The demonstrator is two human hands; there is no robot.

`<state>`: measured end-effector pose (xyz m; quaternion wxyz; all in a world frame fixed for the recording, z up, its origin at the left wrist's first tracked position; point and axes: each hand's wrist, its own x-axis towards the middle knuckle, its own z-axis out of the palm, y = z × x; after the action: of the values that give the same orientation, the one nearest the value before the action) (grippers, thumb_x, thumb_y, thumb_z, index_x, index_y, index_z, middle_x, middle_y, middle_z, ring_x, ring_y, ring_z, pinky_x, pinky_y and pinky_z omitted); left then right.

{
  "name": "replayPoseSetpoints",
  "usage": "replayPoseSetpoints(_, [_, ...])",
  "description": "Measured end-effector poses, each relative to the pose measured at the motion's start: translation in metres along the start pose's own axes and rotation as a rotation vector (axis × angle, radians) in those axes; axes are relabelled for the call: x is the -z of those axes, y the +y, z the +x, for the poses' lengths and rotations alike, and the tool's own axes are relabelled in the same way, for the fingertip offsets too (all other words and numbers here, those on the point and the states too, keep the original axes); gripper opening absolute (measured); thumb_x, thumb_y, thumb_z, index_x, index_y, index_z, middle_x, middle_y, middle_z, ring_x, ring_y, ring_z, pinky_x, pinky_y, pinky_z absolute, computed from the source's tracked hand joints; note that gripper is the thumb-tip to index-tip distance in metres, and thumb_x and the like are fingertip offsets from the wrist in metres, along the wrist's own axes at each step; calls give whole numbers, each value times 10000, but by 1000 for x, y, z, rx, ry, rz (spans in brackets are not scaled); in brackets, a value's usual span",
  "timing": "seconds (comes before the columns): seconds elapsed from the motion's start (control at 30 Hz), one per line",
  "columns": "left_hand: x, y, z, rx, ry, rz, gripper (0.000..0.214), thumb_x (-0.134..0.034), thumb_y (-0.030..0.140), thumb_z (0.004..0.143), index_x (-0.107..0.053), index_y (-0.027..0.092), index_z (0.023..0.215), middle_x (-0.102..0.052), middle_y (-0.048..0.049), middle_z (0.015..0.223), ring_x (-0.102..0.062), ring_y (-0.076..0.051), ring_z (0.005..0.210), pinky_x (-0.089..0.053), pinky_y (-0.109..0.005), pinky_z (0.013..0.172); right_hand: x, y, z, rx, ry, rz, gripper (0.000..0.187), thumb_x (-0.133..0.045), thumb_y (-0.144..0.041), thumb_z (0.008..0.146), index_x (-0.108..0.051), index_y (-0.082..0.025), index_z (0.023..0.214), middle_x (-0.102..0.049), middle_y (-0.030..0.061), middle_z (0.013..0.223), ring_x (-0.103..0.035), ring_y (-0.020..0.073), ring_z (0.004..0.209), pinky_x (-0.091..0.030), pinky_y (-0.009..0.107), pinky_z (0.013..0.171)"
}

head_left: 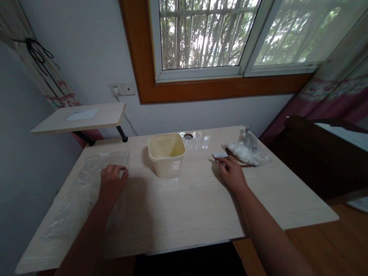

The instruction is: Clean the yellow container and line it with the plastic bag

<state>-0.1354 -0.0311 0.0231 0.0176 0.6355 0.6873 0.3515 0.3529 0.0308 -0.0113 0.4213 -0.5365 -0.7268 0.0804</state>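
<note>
Across the worktop (182, 220), a clear plastic sheet (78, 194) lies toward the left, and the left hand (111, 184) rests curled at its right edge; whether that grip is closed on anything cannot be told. Further right stands a cream plastic basket (167, 155). The right hand (232, 173) has its fingers against a small white piece (220, 155), its grip unclear, just beside a crumpled white plastic bag (246, 153).

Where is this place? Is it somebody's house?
It looks like a bedroom in someone's home: there's a light wooden desk under a window, patterned curtains, and what seems to be a dark wooden bed.
</note>
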Motion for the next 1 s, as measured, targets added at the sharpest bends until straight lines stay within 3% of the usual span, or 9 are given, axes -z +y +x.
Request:
replayPoseSetpoints(0.17, [3,-29,-2,30,-107,129,270,-520,427,870,-670,202,859,-669,-107,981,-576,-301,1035,-333,-490,1051,1,-2,0,-6,-7,4,363,-495,-344,955,-735,-184,1177,-620,82,933,-572,191,722,-518,370,745])
replayPoseSetpoints(0.37, [-11,-20,-13,-30,-120,227,302,-552,471,876,-674,198,917,-645,-106,984,-551,-291,969,-372,-458,993,2,-3,1,-23,-7,21,350,-512,-331,943,-739,-173,1158,-634,92,965,-581,191,720,-513,358,725])
replayPoseSetpoints(0.73, [-16,-13,-19,-98,-83,304,180,-491,299,895,-640,215,838,-627,-121,926,-527,-310,936,-422,-445,887,0,3,1,-13,-16,12,363,-513,-362,944,-732,-185,1173,-641,91,961,-575,189,694,-516,369,725])
replayPoseSetpoints(1.0, [-14,-14,-15,-83,-76,144,172,-474,304,908,-600,216,833,-613,-112,927,-524,-301,953,-429,-462,933,0,3,1,-16,-15,14,358,-517,-364,946,-733,-185,1169,-645,88,958,-582,193,710,-513,366,733])
